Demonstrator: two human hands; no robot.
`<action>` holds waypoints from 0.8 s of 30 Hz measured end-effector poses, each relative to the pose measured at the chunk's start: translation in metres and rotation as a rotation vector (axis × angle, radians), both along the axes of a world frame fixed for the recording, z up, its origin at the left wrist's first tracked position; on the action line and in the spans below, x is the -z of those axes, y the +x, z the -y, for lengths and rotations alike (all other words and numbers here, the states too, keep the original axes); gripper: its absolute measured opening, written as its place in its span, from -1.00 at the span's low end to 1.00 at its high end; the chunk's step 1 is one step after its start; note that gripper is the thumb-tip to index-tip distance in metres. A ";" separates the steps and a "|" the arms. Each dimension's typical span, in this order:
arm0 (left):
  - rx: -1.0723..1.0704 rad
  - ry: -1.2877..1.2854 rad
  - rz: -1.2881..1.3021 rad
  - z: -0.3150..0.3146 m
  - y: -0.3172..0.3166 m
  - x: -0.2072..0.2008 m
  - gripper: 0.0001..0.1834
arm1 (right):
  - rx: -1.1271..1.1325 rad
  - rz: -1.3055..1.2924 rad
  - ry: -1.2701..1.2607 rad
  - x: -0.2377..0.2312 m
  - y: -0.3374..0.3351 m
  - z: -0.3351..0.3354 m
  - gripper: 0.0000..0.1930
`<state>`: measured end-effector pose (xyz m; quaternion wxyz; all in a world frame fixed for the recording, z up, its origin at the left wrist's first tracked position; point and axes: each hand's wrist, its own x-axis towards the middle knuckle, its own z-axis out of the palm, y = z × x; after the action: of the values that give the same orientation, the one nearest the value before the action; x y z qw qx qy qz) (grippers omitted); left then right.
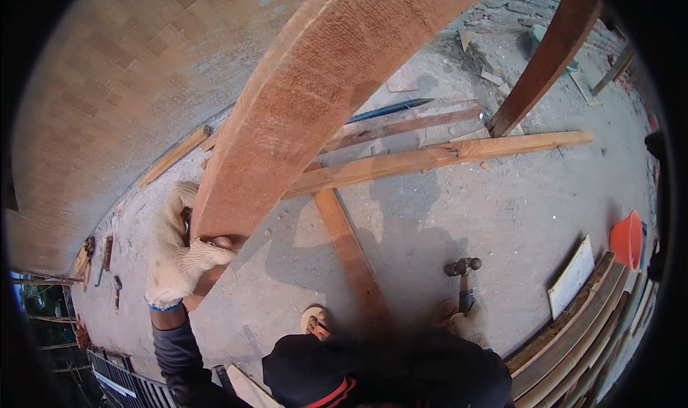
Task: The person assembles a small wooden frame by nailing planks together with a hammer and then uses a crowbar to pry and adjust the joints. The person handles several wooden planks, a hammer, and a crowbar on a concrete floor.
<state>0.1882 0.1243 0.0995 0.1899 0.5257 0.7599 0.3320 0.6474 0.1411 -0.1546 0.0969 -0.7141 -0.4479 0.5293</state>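
Note:
A broad reddish-brown wooden beam [308, 85] slants from the top of the view down toward my left side, very close to me. My left hand [179, 254], in a cream knitted glove with a blue cuff edge, is closed around the beam's lower end. The thumb tip shows bare on its front face. Low at the right, my gloved right hand [471, 324] grips the handle of a hammer [463, 267], its dark head pointing away from me. Part of that hand is in shadow beside my leg.
Timber pieces [437, 159] lie crossed on the concrete floor, and a dark post [548, 57] stands behind them. A tiled wall [136, 71] rises at the left. At the right are an orange bucket [626, 240] and stacked boards [573, 329]. My sandalled foot [315, 320] is below.

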 end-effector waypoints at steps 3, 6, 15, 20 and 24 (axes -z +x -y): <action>-0.359 0.426 -0.020 0.034 -0.031 -0.016 -0.15 | 0.048 -0.046 -0.023 0.004 0.000 0.002 -0.78; -0.620 0.711 0.026 0.055 -0.067 -0.038 -0.22 | -0.006 0.051 0.005 0.013 0.002 0.003 -0.77; -0.828 0.986 0.285 0.068 -0.126 0.000 -0.31 | -0.008 0.003 0.032 0.008 0.002 0.003 -0.84; -1.101 0.844 0.598 0.106 -0.103 0.126 -0.36 | 0.025 -0.016 -0.017 -0.001 -0.006 -0.002 -0.83; -1.466 0.692 0.636 0.111 -0.071 0.240 -0.33 | 0.019 -0.038 -0.062 -0.008 -0.009 -0.004 -0.80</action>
<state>0.1174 0.0131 -0.1405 -0.0390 -0.1853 0.6741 0.7140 0.6386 0.1455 -0.1464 0.0881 -0.7109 -0.4224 0.5554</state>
